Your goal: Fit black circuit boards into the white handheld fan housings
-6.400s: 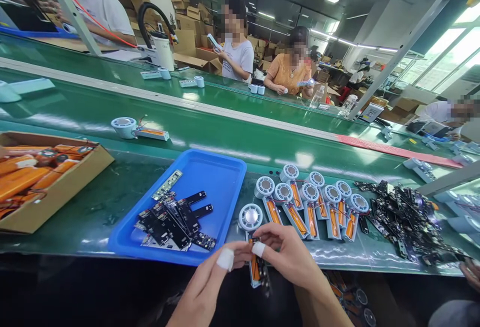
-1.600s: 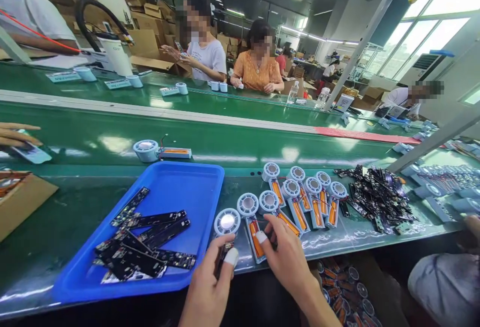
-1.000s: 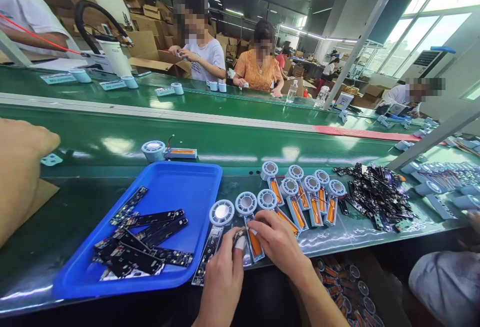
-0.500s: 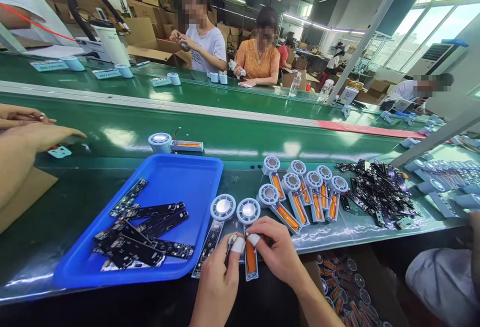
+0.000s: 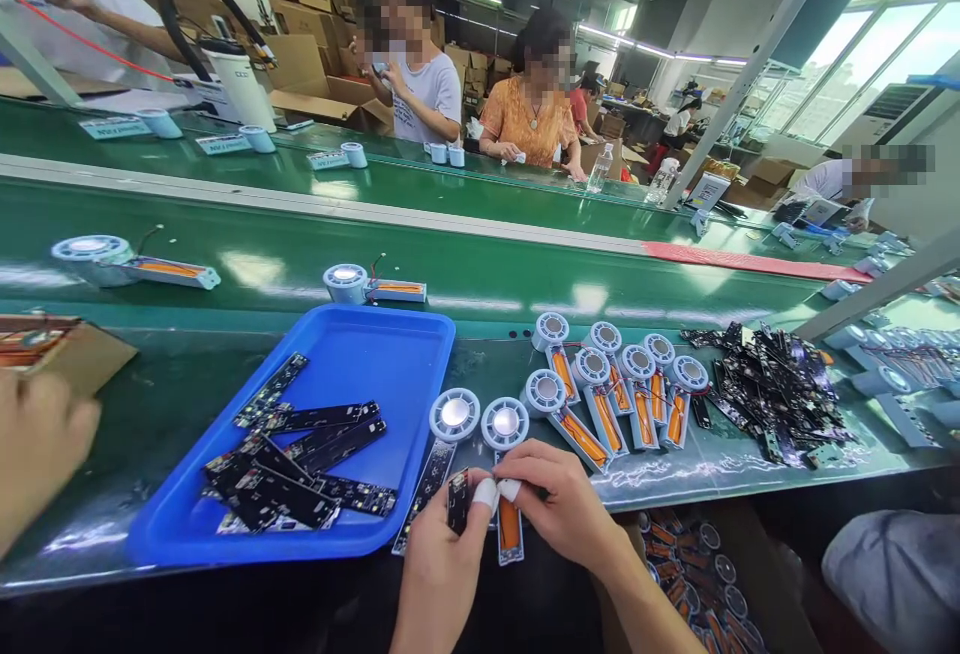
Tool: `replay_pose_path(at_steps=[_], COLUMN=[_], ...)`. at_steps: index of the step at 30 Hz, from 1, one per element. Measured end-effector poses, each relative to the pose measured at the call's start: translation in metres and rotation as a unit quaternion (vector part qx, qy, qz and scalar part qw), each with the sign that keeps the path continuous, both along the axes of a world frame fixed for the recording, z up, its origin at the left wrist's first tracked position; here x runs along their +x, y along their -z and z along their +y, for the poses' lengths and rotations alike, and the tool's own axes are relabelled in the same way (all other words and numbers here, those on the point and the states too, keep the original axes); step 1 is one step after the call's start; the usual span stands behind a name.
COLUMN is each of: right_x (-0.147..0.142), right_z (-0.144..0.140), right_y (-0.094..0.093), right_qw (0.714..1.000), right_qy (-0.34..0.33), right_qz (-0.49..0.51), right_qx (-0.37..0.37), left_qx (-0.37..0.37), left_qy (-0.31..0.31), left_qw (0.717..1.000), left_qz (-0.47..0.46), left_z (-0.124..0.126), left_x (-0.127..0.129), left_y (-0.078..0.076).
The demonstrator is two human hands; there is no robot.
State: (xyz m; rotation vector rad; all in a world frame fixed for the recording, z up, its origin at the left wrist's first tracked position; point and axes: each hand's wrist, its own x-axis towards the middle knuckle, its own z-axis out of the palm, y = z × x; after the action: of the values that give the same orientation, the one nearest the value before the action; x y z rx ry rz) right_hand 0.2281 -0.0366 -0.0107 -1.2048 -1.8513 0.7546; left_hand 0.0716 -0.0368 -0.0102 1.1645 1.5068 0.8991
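Down at the near edge of the green bench [image 5: 187,404], the left hand [image 5: 442,559] pinches a small dark board [image 5: 457,500] between thumb and a taped fingertip, holding it upright just beside the right hand [image 5: 559,509]. The right hand's fingers, one also taped, close on the top of a fan unit's [image 5: 505,454] handle, whose orange cell [image 5: 509,524] shows below the fingers. The unit's round head lies flat on the bench, and its handle overhangs the near edge. A second unit [image 5: 453,416] lies just left of it, with a long dark strip [image 5: 424,494] under it, touching the blue tray [image 5: 420,334]. More strips [image 5: 300,464] lie heaped in the tray. To the right, a row of units [image 5: 622,389] with orange cells lies side by side, and beyond them a pile of boards [image 5: 772,389]. Two further units [image 5: 375,286] [image 5: 124,264] rest on the belt behind the tray. At the left edge, another person's hand [image 5: 34,449] shows, blurred, near a carton [image 5: 67,349]. Across the belt, people sit at work.
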Motion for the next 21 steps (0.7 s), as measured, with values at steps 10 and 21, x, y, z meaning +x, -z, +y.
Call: replay_pose_path(at_steps=[10, 21], right_x=[-0.002, -0.005], right_z=[0.002, 0.003], right_y=[0.014, 0.000], right_qw=[0.994, 0.939], right_qy=[0.021, 0.008], right_qz=[-0.065, -0.271], right_qx=[0.089, 0.213], left_qx=[0.013, 0.211], left_qy=[0.000, 0.088], left_qw=[0.999, 0.962], left_qz=[0.035, 0.149], left_z=[-0.022, -0.007], left_x=[-0.004, -0.008], left_y=[0.031, 0.026])
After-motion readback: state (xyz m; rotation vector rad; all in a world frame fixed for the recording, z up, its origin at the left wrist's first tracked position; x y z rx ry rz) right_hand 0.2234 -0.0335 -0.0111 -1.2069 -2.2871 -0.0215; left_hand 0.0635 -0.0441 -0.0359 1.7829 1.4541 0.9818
